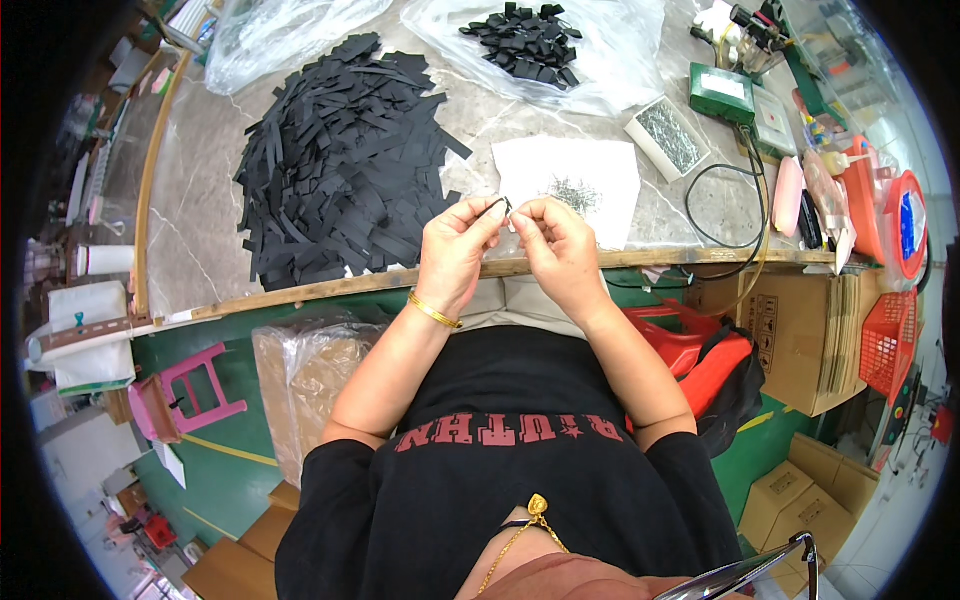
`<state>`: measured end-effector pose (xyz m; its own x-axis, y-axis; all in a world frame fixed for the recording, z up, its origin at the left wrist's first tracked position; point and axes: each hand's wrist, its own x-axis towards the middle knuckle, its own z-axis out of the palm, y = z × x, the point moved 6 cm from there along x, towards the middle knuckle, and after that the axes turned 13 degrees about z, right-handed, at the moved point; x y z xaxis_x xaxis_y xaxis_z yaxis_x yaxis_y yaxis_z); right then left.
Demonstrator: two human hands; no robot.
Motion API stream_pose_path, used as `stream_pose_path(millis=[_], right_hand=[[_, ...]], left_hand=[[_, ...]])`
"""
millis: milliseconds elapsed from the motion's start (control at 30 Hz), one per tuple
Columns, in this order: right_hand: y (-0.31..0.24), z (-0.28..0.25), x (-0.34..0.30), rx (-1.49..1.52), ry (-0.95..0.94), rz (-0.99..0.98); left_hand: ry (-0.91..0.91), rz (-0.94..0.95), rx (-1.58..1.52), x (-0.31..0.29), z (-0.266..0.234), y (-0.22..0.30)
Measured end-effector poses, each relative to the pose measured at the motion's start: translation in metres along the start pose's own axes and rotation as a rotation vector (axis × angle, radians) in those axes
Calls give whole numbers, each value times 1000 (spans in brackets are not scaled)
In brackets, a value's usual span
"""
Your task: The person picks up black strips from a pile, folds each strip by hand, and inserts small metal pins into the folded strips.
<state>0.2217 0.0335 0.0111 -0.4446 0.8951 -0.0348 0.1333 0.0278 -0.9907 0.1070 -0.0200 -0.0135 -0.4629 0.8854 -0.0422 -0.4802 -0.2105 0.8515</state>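
Observation:
Near the table's front edge, my left hand [457,245] pinches a small black strip [494,205] between thumb and fingertips. My right hand [557,243] meets it there, thumb and forefinger closed at the end of the strip; whatever it grips is too small to tell. Just beyond the right hand lies a white sheet [515,160] with a scatter of thin metal pieces [573,194] on it. A big heap of flat black strips [340,170] covers the table to the left. Farther back, small black pieces [525,45], seemingly folded, are piled on clear plastic [610,60].
An open white box of metal pieces [672,140] stands right of the sheet. Beyond it are a green device [722,92] and a looping black cable [690,205]. Red and orange baskets [888,340] line the right side. Cardboard [800,335] and a pink stool [200,390] stand below the table.

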Motion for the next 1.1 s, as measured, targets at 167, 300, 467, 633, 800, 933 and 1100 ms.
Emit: stream_pose_path(millis=[167, 300, 467, 633, 800, 933, 1100], right_hand=[[8, 1, 2, 59, -41, 56], [17, 1, 3, 154, -58, 120], [27, 1, 5, 269, -84, 204], [32, -6, 9, 274, -89, 263], [16, -44, 47, -135, 5, 129], [-11, -27, 75, -884, -89, -350], [-3, 12, 87, -1444, -336, -548]], left_hand=[[-11, -56, -37, 1, -2, -7], [-8, -82, -56, 3, 0, -9], [-14, -85, 0, 4, 3, -12], [-21, -114, 40, 14, 4, -18], [-145, 206, 407, 111, 41, 35], [-309, 459, 415, 182, 90, 74], [-213, 639, 661, 166, 56, 62]])
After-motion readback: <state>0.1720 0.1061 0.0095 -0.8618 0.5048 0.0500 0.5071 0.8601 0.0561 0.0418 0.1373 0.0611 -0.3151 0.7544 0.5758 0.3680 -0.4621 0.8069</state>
